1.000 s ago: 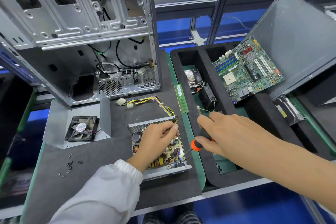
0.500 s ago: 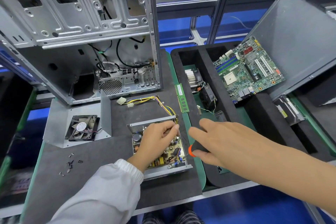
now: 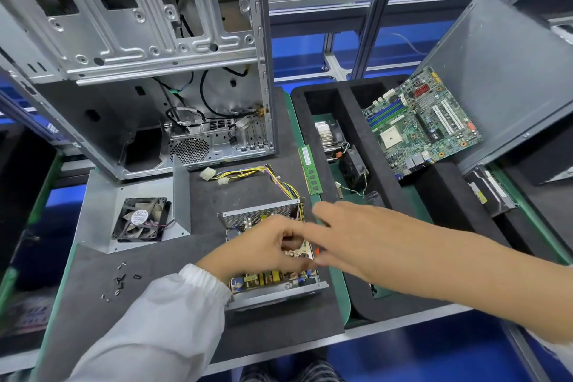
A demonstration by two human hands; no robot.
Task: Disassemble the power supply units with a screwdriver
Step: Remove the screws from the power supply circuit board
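While resting on the counter (image 3: 273, 195), opened power supply (image 3: 274, 282) under both hands.
Left hand (image 3: 263, 250) curled over circuit board, fingers pinching inside; right hand (image 3: 350, 236) blurred beside it, wrapped round screwdriver (image 3: 317, 250), only an orange sliver showing. Loose screws (image 3: 121, 281) well left.

We can see only a sliver of orange at the screwdriver (image 3: 317, 250), the rest of it lying under the blurred right hand (image 3: 350, 234), so we cannot tell how its fingers lie on it. The left hand (image 3: 263, 250) covers the middle of the open power supply unit (image 3: 273, 281), hiding what its fingertips touch. The computer case (image 3: 139, 49) is cut off by the top and left edges.
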